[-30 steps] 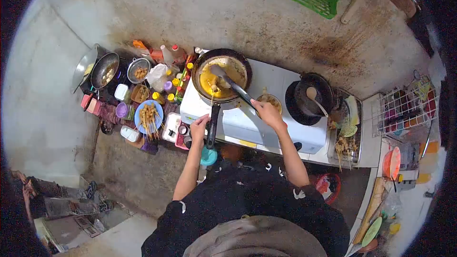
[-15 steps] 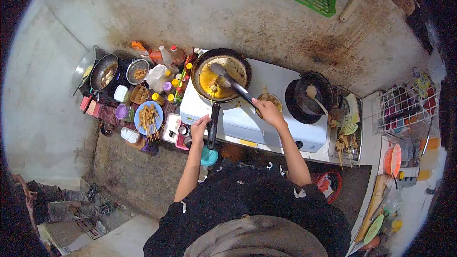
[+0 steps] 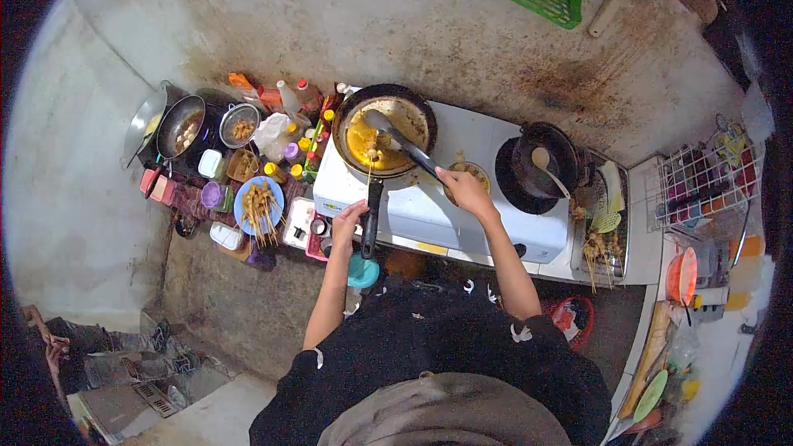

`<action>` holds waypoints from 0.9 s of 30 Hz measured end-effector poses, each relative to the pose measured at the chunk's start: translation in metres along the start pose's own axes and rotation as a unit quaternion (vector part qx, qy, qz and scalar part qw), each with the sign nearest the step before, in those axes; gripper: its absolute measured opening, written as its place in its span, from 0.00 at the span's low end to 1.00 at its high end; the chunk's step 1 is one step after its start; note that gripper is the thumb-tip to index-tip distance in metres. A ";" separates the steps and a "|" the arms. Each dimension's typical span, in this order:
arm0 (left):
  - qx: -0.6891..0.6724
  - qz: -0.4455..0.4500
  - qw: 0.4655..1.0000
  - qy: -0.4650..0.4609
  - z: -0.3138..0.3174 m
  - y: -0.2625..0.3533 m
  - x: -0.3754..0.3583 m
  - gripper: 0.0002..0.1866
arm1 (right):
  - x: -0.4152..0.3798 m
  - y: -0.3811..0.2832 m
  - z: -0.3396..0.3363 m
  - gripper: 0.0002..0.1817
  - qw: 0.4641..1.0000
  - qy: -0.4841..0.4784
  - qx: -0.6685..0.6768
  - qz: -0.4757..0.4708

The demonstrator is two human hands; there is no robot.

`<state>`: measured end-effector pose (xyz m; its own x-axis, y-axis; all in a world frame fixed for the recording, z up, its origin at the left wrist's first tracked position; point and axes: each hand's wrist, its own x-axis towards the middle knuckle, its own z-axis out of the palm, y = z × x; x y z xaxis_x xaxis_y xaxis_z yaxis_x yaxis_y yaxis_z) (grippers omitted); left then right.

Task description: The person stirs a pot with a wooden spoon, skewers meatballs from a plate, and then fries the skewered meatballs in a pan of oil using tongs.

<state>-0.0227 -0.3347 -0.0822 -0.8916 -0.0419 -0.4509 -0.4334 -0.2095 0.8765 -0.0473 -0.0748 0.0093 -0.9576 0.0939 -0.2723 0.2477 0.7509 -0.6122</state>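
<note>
My right hand point(image 3: 467, 190) is closed around the black handle of a spatula point(image 3: 398, 137), whose grey blade rests in the frying pan point(image 3: 340, 120). Yellow egg-like food point(image 3: 361, 139) spreads over part of the pan's bottom. My left hand point(image 3: 350, 219) pinches the lower end of a thin skewer point(image 3: 369, 180). Food on that skewer's far end touches the yellow layer, close to the spatula blade. The pan's black handle point(image 3: 371, 219) points toward me, just right of my left fingers. Left of the stove, a blue plate point(image 3: 240, 216) carries several skewers of food.
A dark wok point(image 3: 570, 144) with a ladle point(image 3: 545, 163) occupies the right side of the white stove point(image 3: 462, 219). Bottles, tubs and a strainer point(image 3: 240, 121) crowd the left. More skewers point(image 3: 596, 256) lie at the right. Another person's hands point(image 3: 56, 347) show at the lower left.
The spatula blade has shifted slightly in the pan, and the skewer's food end has moved a little. The other person's hands at the lower left have moved. My grips look the same.
</note>
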 end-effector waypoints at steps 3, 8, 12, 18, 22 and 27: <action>0.013 -0.008 1.000 0.007 -0.001 -0.003 -0.001 0.15 | -0.002 -0.005 -0.003 0.32 0.999 -0.017 0.039 0.022; 0.004 0.008 1.000 -0.004 -0.001 -0.001 -0.001 0.15 | 0.002 -0.001 -0.003 0.33 0.998 -0.050 0.016 0.029; 0.010 0.004 1.000 -0.008 -0.002 -0.001 -0.003 0.15 | -0.007 -0.011 -0.012 0.33 0.997 -0.047 0.032 0.045; -0.041 -0.033 0.999 -0.009 -0.003 -0.010 0.007 0.14 | -0.008 -0.009 -0.016 0.32 0.997 -0.058 0.051 0.033; -0.039 -0.028 0.999 -0.026 -0.006 -0.015 0.010 0.14 | -0.006 0.001 -0.004 0.33 0.999 0.035 0.019 -0.036; -0.058 -0.027 0.997 -0.047 -0.006 -0.013 0.009 0.14 | -0.006 -0.002 -0.006 0.33 0.999 0.008 0.039 0.001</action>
<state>-0.0243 -0.3383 -0.0992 -0.8777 0.0633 -0.4749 -0.4686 -0.3204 0.8233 -0.0431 -0.0729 0.0159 -0.9593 0.1054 -0.2618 0.2590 0.6976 -0.6681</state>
